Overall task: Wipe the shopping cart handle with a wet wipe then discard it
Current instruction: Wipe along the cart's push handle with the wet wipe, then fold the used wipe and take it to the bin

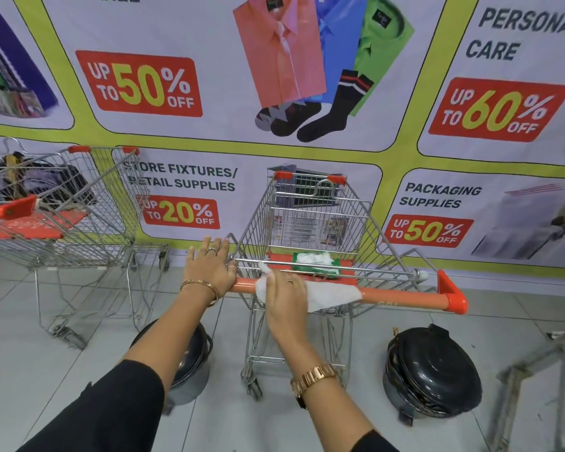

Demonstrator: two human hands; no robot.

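Note:
A metal shopping cart stands in front of me with an orange handle (pixel 405 297) running left to right. My right hand (pixel 284 298) presses a white wet wipe (pixel 331 296) over the handle left of its middle; the wipe drapes across the bar to the right of my fingers. My left hand (pixel 211 267) rests on the handle's left end with its fingers spread upward, the heel of the palm on the bar. A green pack of wipes (pixel 313 264) lies on the cart's red child seat just behind the handle.
Two black lidded bins sit on the tiled floor, one at the lower left under my arm (pixel 190 363) and one at the right (pixel 433 373). A second cart (pixel 62 216) with clothes stands to the left. A sale banner (pixel 209 93) covers the wall behind.

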